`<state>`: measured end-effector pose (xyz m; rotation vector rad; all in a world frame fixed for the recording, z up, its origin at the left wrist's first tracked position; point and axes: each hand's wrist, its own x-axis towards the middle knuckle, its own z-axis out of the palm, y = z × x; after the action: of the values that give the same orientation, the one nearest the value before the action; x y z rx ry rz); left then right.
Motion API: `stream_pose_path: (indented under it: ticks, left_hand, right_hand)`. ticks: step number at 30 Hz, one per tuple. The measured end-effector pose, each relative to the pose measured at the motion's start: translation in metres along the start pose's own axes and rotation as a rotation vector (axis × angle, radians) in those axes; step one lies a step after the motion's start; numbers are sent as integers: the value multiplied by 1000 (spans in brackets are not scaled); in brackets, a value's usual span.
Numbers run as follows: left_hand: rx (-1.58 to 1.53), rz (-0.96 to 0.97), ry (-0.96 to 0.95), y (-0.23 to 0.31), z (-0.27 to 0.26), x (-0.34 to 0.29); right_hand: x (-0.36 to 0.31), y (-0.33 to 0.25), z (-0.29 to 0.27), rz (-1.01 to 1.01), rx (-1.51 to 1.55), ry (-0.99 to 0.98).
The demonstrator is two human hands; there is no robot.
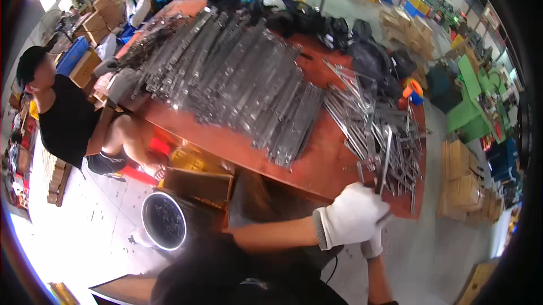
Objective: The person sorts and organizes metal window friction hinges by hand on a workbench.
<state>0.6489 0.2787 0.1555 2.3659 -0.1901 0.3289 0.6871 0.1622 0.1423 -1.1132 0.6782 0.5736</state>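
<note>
My left hand [352, 214], in a white knit glove, is closed at the table's right front corner. A slim metal bar [388, 161] rises from its fingers, tilted slightly to the right. My right hand [372, 247], also gloved, is just below and behind the left one; its fingers are mostly hidden. Beyond my hands, a loose heap of bare metal bars [362, 114] lies crisscrossed on the red table [334, 163]. Left of the heap, rows of dark metal strips [237, 73], shiny as if in clear plastic, lie stacked side by side.
A co-worker [68, 113] in black sits at the table's left, gloved hands near the stack. Below the table edge stand a cardboard box [198, 186] and a round bucket [164, 220] with dark contents. Black bags [370, 59] line the far edge. An orange-and-blue tape dispenser [413, 91] sits right.
</note>
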Motion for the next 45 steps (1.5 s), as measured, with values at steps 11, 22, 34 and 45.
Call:
stream_pose_path:
  ticks: [11, 22, 34, 45]
  left_hand:
    - [377, 97, 106, -51, 12, 94]
    - [255, 2, -35, -129, 65, 44]
    - [454, 38, 116, -149, 68, 32]
    - [409, 72, 632, -186, -66, 34]
  right_hand:
    - [43, -10, -48, -93, -1093, -308]
    - [77, 103, -61, 171, -613, -318]
    - [99, 139, -57, 61, -518, -322]
    - [67, 152, 31, -95, -311, -772]
